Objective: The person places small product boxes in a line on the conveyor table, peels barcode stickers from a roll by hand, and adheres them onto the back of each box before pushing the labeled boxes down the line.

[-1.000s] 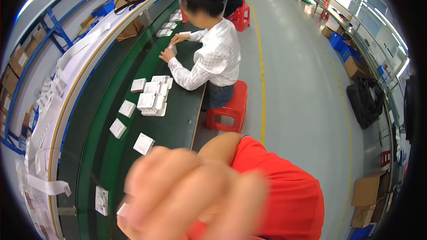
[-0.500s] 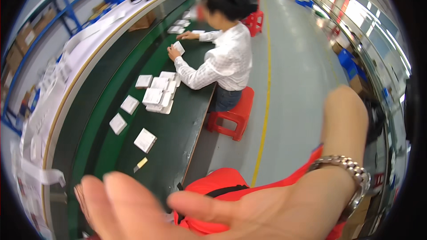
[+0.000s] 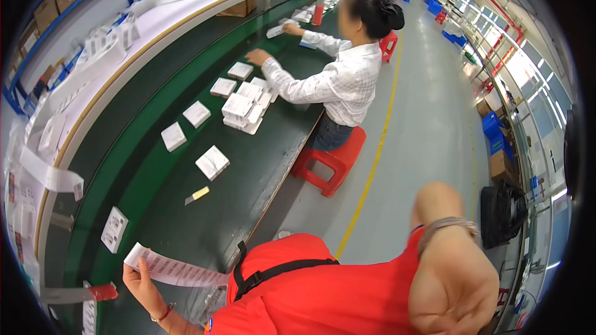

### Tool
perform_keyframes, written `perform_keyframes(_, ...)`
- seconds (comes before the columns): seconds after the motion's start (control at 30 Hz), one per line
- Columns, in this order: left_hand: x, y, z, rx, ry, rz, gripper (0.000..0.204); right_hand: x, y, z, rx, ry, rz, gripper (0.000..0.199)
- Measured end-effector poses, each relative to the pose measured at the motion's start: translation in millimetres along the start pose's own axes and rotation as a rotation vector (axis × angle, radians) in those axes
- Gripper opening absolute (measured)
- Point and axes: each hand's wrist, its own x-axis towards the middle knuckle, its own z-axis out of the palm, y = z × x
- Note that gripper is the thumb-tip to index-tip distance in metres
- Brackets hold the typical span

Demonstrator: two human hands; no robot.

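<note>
At the lower left, my left hand (image 3: 144,282) pinches the end of a white strip of printed labels (image 3: 177,270), thumb on top. The strip runs right to the front of my red clothing. A white box (image 3: 114,229) lies on the green belt just beyond that hand. My right hand (image 3: 456,282), with a metal bracelet at the wrist, is raised at the lower right with its palm showing. Its fingers are mostly out of sight, and I see nothing held in it. A yellow-handled cutter (image 3: 197,195) lies on the dark work surface, near another white box (image 3: 213,162).
A co-worker (image 3: 347,68) in a white shirt sits on a red stool (image 3: 330,161), reaching over the belt beside stacked white boxes (image 3: 245,111). A white shelf edge (image 3: 139,43) runs along the left. A black bag (image 3: 501,211) stands at the right.
My right hand has swung from across the lower view to the lower right. My left hand with the label strip now shows. The co-worker has let go of a box; the view has shifted.
</note>
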Motion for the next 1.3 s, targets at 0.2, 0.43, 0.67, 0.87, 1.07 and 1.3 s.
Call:
perform_keyframes(0.2, -12, -10, -27, -0.002, 0.125, 0.108, 0.02, 9, -11, 53, 0.577, 0.142, 1.505, 0.024)
perform_keyframes(0.43, -19, -2, -41, -0.002, 0.163, 0.074, 0.018, -12, -27, 105, 1.017, 0.266, 1.512, 0.024)
perform_keyframes(0.67, -31, -5, -92, 0.121, 0.278, 0.095, 0.02, -80, -30, -42, 1.408, 0.293, 1.446, 0.024)
perform_keyframes(0.87, -11, -13, -74, 0.06, 0.189, 0.105, 0.02, -91, -29, -64, 1.551, 0.289, 1.313, 0.024)
perform_keyframes(1.07, -19, -28, -58, 0.083, 0.318, 0.09, 0.018, -86, -13, 203, 1.825, 0.269, 1.119, 0.024)
perform_keyframes(1.3, -14, -30, -22, 0.122, 0.465, -0.013, 0.016, -79, -17, 224, 2.148, 0.219, 0.814, 0.025)
